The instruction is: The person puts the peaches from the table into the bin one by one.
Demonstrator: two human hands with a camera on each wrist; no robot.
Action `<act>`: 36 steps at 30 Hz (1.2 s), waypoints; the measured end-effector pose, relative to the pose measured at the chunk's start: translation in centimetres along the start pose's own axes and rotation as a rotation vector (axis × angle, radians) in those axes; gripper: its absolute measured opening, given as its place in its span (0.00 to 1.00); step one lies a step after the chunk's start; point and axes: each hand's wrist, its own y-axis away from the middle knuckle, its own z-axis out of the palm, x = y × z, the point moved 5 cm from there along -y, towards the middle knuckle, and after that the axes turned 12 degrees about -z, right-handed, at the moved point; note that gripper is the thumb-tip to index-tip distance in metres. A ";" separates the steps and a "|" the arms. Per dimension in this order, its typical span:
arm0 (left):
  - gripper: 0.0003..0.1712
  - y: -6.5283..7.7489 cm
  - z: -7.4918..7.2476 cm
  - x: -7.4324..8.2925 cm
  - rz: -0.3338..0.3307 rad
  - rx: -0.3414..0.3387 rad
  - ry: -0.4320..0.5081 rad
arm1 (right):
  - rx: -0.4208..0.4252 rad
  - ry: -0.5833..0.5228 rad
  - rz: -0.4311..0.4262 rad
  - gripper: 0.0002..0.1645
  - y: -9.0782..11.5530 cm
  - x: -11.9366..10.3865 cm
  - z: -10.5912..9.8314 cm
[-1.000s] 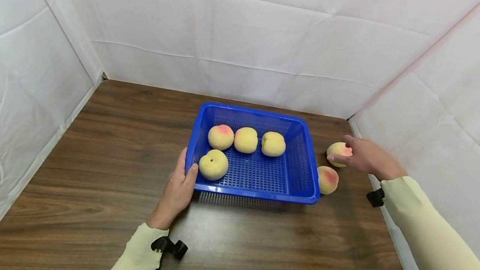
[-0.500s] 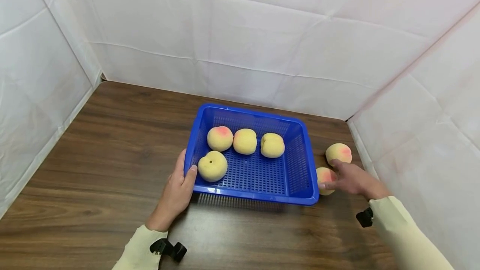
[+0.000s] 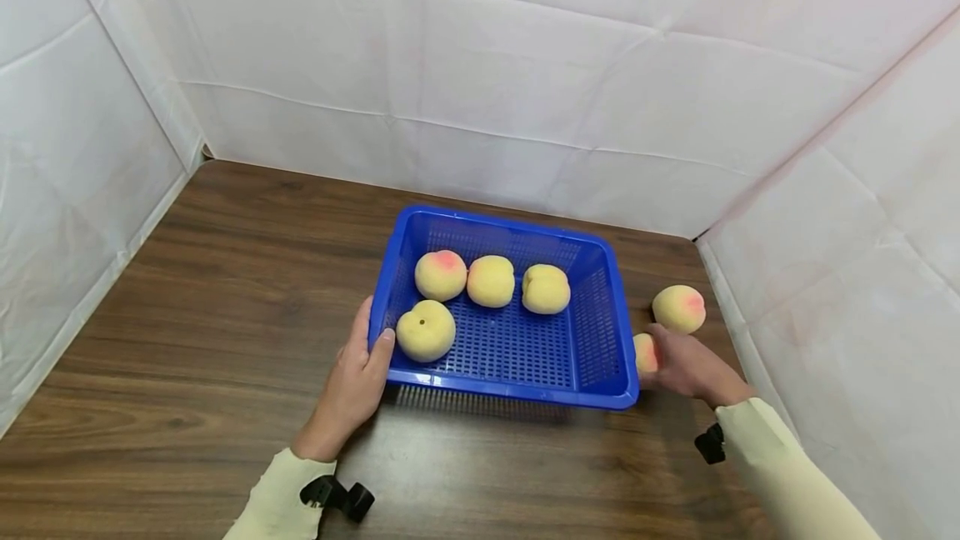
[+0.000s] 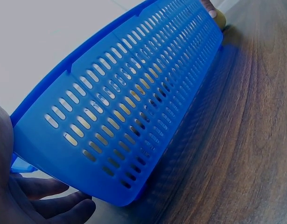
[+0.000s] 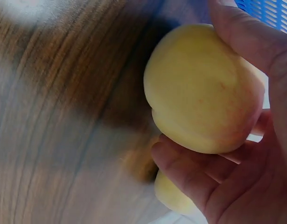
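A blue plastic basket (image 3: 517, 395) with slotted walls stands on the table, several yellow peaches with pink blushes inside it. My left hand (image 3: 352, 386) holds its left end, thumb over the rim and fingers outside; in the left wrist view those fingers (image 4: 57, 198) curl beside the basket's corner. Just beyond the basket's right end, my right hand (image 3: 686, 363) grips a peach (image 5: 199, 88), with the thumb on one side and the fingers on the other. The head view shows only part of that peach. Another peach (image 3: 678, 309) lies on the table behind this hand.
The brown wood-grain table (image 3: 247, 315) extends left of the basket and in front of it. White sheeting (image 3: 480, 90) encloses the back and both sides. Inside the basket, one peach (image 3: 425, 331) sits near my left thumb, and three others line up along the back.
My right hand has moved from the back peach on the right towards the nearer one and now has its fingers around it. The left hand and basket have stayed put.
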 end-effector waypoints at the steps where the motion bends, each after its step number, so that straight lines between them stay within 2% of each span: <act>1: 0.30 0.0 0.0 0.0 -0.002 0.000 0.000 | 0.006 0.003 0.004 0.54 0.0 0.1 0.1; 7: 0.30 0.1 0.1 -0.1 -0.011 -0.003 0.003 | 0.024 0.001 0.015 0.52 0.0 0.3 0.4; 14: 0.31 0.1 0.1 0.0 -0.013 -0.013 0.005 | 0.007 -0.001 0.035 0.45 0.0 0.2 0.3; 23: 0.31 0.0 0.0 0.2 -0.012 -0.003 -0.006 | 0.002 0.008 0.048 0.42 0.0 0.1 -0.2; 36: 0.31 0.0 0.1 0.0 -0.012 -0.005 -0.005 | 0.031 0.063 0.002 0.37 0.2 0.1 -1.5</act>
